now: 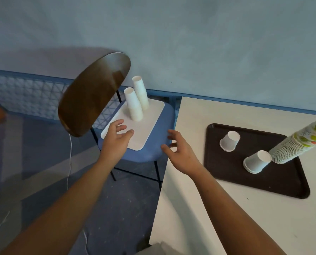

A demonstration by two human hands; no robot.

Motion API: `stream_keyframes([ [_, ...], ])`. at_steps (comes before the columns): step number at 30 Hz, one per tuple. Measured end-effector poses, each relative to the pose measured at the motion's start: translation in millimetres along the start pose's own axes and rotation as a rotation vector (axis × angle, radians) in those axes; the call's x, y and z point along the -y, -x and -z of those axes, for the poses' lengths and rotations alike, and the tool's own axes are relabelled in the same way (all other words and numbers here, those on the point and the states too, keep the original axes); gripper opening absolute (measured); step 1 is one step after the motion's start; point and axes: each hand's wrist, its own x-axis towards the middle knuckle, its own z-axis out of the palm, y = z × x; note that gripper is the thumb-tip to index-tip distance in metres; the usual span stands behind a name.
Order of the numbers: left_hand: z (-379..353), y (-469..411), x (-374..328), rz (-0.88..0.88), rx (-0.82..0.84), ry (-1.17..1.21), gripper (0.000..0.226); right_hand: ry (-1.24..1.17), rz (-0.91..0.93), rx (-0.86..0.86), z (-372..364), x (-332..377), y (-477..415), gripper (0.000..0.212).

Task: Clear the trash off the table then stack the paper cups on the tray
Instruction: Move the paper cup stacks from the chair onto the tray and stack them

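The left hand (116, 138) is open, its fingers (121, 124) spread and lightly bent and the thumb out to the side, holding nothing; it lies over the near corner of a white tray (151, 126) on the blue chair seat (153, 152), and whether the fingertips touch the tray cannot be told. The right hand (181, 155) is open too, fingers apart and loosely curved, empty, over the gap where the seat's edge meets the edge of the white table (245, 223). On the white tray two short stacks of plain white paper cups stand mouth down, the nearer stack (135, 105) just in front of the farther stack (141, 92), the two touching or nearly so. A dark brown tray (282, 179) lies on the table to the right, well apart from both hands. It carries two single white paper cups, both mouth down: one (229, 141) near its far left corner, the other (256, 161) nearer its middle. Just beside that second cup rises a tall stack of printed cups (297, 144) running out of view at the right edge. Its top cups bear green and orange shapes and a small patch of writing too blurred to read. The chair's brown wooden backrest (92, 92) stands to the left of the white tray.
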Motion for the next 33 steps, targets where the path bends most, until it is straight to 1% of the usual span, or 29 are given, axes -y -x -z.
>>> stream_keyframes([
  [3, 8.6, -25.4, -5.3, 0.011, -0.017, -0.056, 0.057, -0.012, -0.013, 0.012, -2.4, 10.9, -34.5, 0.06],
  [6, 18.3, -52.9, -12.6, 0.003, 0.004, -0.103, 0.068, -0.034, -0.031, 0.016, -12.3, 25.3, -72.8, 0.069],
  [11, 26.6, -115.3, -12.4, 0.011, 0.034, -0.187, 0.078, -0.037, -0.075, -0.005, -43.1, 44.0, -143.7, 0.077],
  [14, 22.8, -165.7, -0.2, 0.02, 0.078, -0.212, 0.083, -0.012, -0.093, -0.02, -68.4, 48.4, -192.0, 0.077],
  [20, 0.3, -256.8, 39.6, 0.047, 0.216, -0.246, 0.096, 0.041, -0.21, -0.023, -118.4, 41.2, -275.8, 0.083],
  [22, -11.5, -275.6, 50.5, 0.013, 0.224, -0.272, 0.1, 0.07, -0.204, -0.026, -130.5, 38.8, -292.6, 0.085],
  [23, -17.7, -282.0, 53.5, -0.005, 0.221, -0.296, 0.1, 0.095, -0.185, -0.038, -135.9, 38.2, -299.7, 0.085],
  [25, -26.2, -296.4, 60.8, -0.022, 0.229, -0.329, 0.092, 0.13, -0.158, -0.087, -147.5, 36.9, -314.0, 0.082],
  [29, -32.3, -313.9, 74.7, -0.027, 0.285, -0.23, 0.074, 0.139, -0.115, -0.135, -164.9, 33.0, -331.5, 0.071],
  [31, -36.8, -316.3, 79.2, -0.017, 0.25, -0.236, 0.063, 0.134, -0.128, -0.144, -168.9, 30.1, -335.4, 0.064],
  [32, -39.0, -315.8, 81.2, 0.003, 0.241, -0.237, 0.062, 0.138, -0.132, -0.151, -170.1, 28.5, -335.4, 0.062],
  [33, -40.6, -315.0, 82.4, 0.018, 0.24, -0.209, 0.067, 0.146, -0.13, -0.156, -170.9, 26.5, -334.2, 0.061],
])
